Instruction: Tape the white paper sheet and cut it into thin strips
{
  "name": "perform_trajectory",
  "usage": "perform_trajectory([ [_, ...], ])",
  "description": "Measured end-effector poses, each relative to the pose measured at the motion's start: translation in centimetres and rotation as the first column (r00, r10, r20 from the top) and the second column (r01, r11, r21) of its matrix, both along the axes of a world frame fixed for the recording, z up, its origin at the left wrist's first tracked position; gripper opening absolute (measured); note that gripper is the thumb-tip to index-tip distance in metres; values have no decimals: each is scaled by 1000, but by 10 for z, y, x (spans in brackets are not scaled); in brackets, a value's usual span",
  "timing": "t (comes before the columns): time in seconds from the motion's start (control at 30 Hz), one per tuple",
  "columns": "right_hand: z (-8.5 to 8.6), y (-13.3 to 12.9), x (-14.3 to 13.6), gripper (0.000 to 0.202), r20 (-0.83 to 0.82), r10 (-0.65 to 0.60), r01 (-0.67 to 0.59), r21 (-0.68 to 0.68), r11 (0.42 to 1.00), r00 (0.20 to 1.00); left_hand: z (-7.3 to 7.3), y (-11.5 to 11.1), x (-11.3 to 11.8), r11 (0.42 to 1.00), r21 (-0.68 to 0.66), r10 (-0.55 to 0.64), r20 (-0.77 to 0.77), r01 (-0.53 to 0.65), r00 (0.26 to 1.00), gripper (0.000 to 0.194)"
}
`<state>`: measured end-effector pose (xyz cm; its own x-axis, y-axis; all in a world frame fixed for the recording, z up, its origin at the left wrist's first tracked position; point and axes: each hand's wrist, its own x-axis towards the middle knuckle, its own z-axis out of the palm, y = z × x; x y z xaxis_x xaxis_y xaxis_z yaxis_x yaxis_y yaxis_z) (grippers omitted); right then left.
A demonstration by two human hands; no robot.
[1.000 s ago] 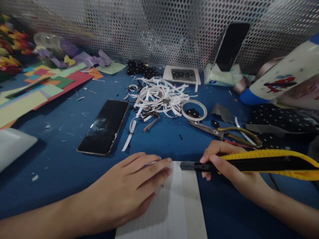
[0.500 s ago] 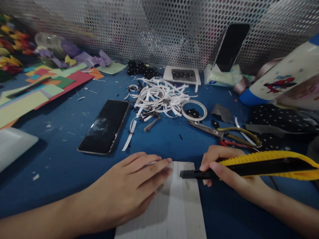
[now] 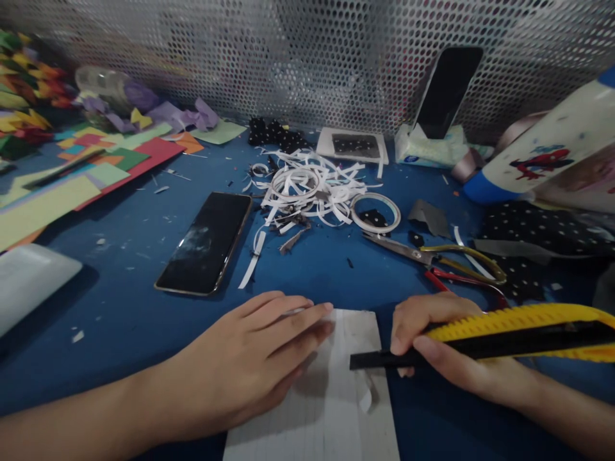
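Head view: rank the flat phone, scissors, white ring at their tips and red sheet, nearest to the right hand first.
1. Scissors, just beyond the right hand
2. White ring, past the scissors' tips
3. Flat phone, on the left
4. Red sheet, far left

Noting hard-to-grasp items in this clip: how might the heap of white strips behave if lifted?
The white strips look thin and curly, so probably floppy and light. Being loosely tangled, they would likely lift as a clump, perhaps trailing the dark scraps mixed in.
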<state>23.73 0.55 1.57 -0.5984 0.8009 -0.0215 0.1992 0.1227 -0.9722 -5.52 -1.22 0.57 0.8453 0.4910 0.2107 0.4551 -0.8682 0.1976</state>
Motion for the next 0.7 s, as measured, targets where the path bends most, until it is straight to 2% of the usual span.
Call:
perform_trajectory([
  [0.1,-1,0,-1,24,-92,-136,135,-18,991,986,-1,0,1,1000,-4,2,-6,-2,1000,41],
  [0.17,-1,1,-3,26,-97,-177,174,-33,984,979,0,0,1,1000,-11,13,5,-13,1000,40],
  [0.3,0,1,-5,27,-7,-89,89,-54,995,996,2,0,2,1000,-4,20,29,-20,999,40],
  [0.57,-1,0,-2,25,28,11,-9,-77,997,1000,0,0,2,1000,26,13,27,-14,1000,39],
  [0.7,-1,0,-3,26,7,-31,31,-49,998,1000,-1,0,2,1000,28,9,27,-10,1000,39],
])
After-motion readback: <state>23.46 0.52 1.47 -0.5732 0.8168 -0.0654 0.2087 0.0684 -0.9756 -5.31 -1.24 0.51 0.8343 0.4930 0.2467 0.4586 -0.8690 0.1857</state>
